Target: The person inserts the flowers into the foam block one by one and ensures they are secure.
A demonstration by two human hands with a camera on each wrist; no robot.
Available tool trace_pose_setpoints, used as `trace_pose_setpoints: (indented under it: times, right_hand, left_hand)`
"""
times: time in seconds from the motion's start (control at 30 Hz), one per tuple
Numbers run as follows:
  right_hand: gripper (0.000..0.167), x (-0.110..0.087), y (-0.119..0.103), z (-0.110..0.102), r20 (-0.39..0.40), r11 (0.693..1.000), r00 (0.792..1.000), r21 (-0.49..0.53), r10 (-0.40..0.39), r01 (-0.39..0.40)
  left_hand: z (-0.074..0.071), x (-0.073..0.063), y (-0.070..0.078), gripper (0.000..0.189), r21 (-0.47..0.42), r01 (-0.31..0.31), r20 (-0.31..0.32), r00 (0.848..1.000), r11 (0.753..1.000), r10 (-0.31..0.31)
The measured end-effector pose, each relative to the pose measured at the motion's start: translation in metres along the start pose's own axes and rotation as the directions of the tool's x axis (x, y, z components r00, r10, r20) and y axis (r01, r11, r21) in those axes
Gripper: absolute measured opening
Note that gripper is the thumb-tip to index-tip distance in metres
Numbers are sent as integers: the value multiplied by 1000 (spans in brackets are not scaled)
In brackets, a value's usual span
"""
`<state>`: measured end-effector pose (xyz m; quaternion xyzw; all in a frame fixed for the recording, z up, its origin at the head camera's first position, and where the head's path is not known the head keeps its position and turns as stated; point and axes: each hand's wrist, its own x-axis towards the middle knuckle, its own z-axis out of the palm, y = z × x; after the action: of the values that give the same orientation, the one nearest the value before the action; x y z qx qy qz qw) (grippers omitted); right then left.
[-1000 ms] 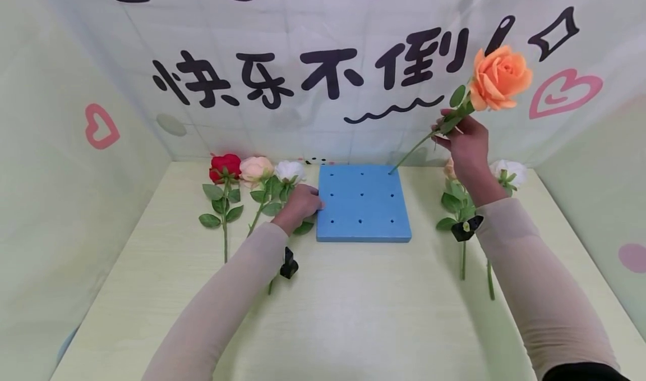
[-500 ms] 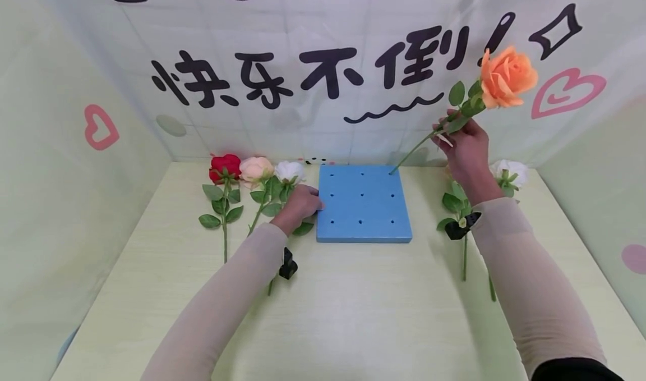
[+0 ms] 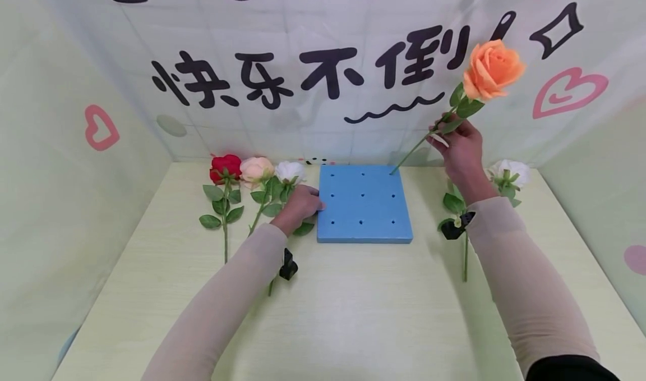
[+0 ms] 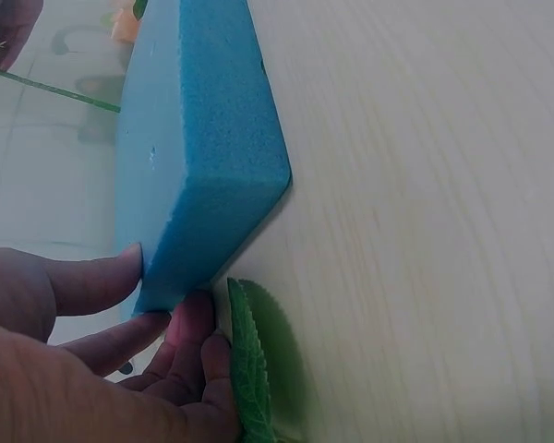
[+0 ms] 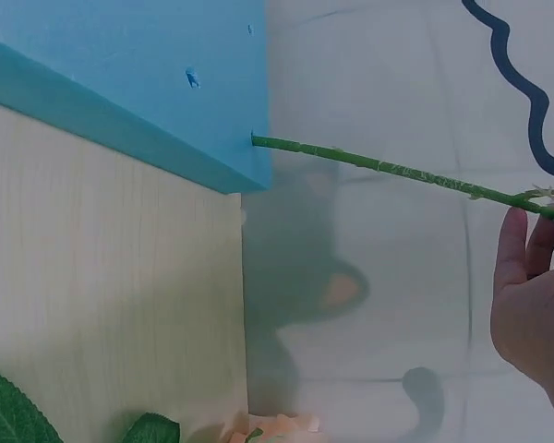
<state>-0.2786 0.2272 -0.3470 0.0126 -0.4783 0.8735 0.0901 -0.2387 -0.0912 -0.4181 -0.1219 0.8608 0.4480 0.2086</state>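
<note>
An orange rose [image 3: 493, 69] leans to the right in the head view, its green stem pinched by my right hand [image 3: 462, 151]. The stem's lower end [image 5: 268, 142] is at the back right corner hole of a blue foam board [image 3: 362, 208], and in the right wrist view it looks set into that hole. My left hand [image 3: 300, 206] grips the board's left edge, the thumb [image 4: 102, 281] on the top face and the other fingers along the side. A green leaf [image 4: 249, 365] lies close to those fingers. Several small holes dot the board's top.
Left of the board lie a red rose [image 3: 225, 169], a pale pink rose [image 3: 257, 170] and a white rose [image 3: 290, 171]. On the right, another white rose [image 3: 510, 173] and a peach one [image 5: 282, 429] lie partly behind my right arm. A printed cloth [image 3: 252, 128] hangs behind the table.
The orange rose's bloom has swung first slightly right, then back left and up, with my right hand. Its stem end stays at the corner hole. My left hand and the board hold still.
</note>
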Motion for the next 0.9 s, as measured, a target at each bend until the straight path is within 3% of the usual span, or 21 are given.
trace_pose_setpoints:
  times: [0.37, 0.9]
  right_hand:
    - [18, 2, 2, 4, -1, 993, 1000, -114, -2, 2]
    - [21, -1, -2, -11, -20, 993, 1000, -120, 7, -10]
  left_hand:
    - [0, -2, 0, 51, -22, -16, -4, 1000, 1000, 16]
    - [0, -2, -1, 51, -20, -16, 9, 1000, 1000, 16]
